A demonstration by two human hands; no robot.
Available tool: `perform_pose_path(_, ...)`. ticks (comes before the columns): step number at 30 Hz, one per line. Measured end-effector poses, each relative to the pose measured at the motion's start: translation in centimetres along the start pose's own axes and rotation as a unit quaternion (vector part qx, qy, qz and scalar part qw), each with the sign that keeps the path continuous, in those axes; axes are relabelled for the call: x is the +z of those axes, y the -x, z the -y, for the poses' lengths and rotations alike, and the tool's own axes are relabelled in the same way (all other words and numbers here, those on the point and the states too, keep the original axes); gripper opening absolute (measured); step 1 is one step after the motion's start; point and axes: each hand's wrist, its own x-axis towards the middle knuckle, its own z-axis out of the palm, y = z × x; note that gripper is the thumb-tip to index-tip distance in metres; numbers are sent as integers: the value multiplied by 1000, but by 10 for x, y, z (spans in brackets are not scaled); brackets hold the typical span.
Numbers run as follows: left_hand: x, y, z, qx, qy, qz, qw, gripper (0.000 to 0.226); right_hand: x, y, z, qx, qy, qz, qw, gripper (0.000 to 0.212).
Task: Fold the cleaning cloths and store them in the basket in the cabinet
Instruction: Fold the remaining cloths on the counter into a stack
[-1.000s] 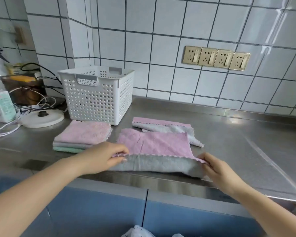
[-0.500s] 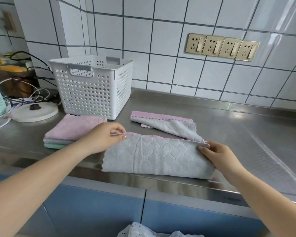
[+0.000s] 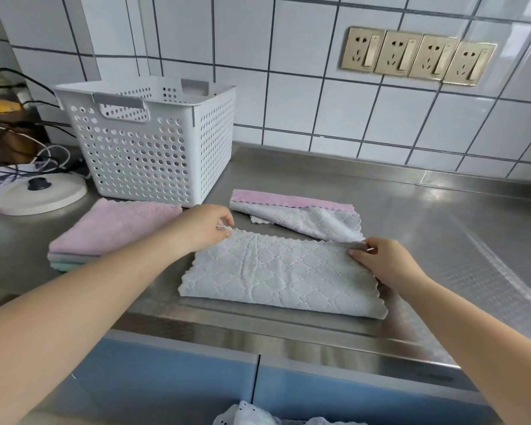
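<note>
- The steel bench (image 3: pixel 426 216) carries everything, and the white perforated basket (image 3: pixel 154 142) stands at its back left, against the tiled wall.
- Both forearms reach in from the near edge, angled inward and stretched toward the ground in front of the basket.
- A grey quilted cloth (image 3: pixel 276 274), folded over on itself, lies flat in front of the basket and to its right.
- A stack of folded cloths (image 3: pixel 111 228), pink on top, sits just in front of the basket's left half.
- A loose pink-and-grey cloth (image 3: pixel 301 213) lies rumpled to the right of the basket, just behind the grey one.
- The left hand (image 3: pixel 206 228) pinches the grey cloth's far left corner between thumb and fingertips.
- The right hand (image 3: pixel 380 262) grips the far right corner, fingers curled over the edge; it may also catch the loose cloth's tip, which is hard to tell.
</note>
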Motion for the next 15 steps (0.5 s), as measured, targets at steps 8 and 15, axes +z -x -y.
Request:
perform_pose_path(8, 8, 12, -8, 53, -74, -40, 995, 35, 7, 3, -7, -21, 62, -49, 997, 27)
perform_pose_path(15, 53, 39, -64, 138, -74, 30, 987, 37, 56, 32, 53, -223, 179, 20, 958, 45)
